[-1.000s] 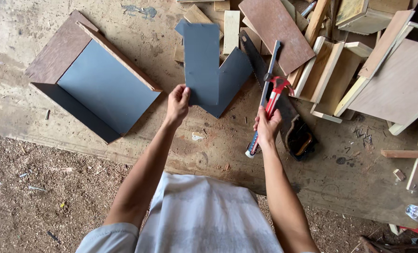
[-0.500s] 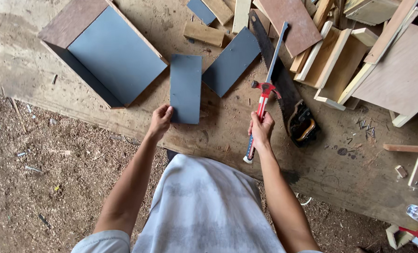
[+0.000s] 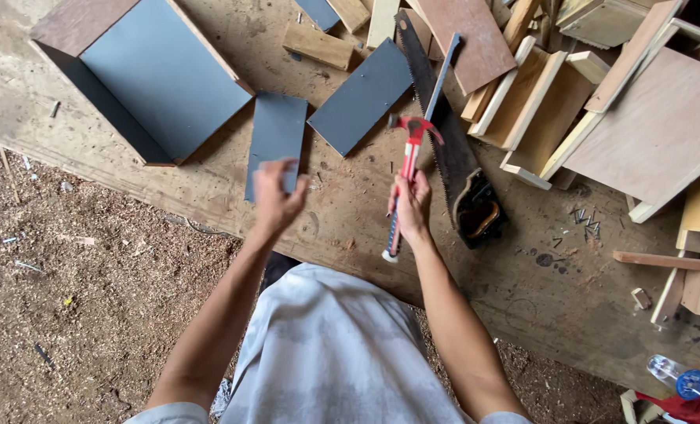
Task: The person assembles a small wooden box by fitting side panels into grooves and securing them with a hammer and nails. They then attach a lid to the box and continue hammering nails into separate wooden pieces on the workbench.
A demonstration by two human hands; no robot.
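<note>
My right hand (image 3: 414, 206) is shut on the handle of a red-headed claw hammer (image 3: 409, 154), which it holds upright over the plywood bench top (image 3: 342, 228). My left hand (image 3: 275, 198) is blurred by motion at the near end of a dark grey panel (image 3: 277, 132) that lies flat on the bench. Whether it grips the panel I cannot tell. A second grey panel (image 3: 361, 96) lies just right of the first. An open wooden box with a grey inside (image 3: 157, 78) sits to the far left.
A hand saw (image 3: 444, 118) with a black handle lies right of the hammer. Wooden boxes (image 3: 538, 102), boards and offcuts crowd the far right. Loose nails (image 3: 589, 221) lie on the bench. Sawdust-covered ground (image 3: 91, 283) is at my left, a plastic bottle (image 3: 678, 381) at bottom right.
My left hand has brought the grey panel from the pile down flat beside the open box and slid to its near end. The hammer stays in my right hand.
</note>
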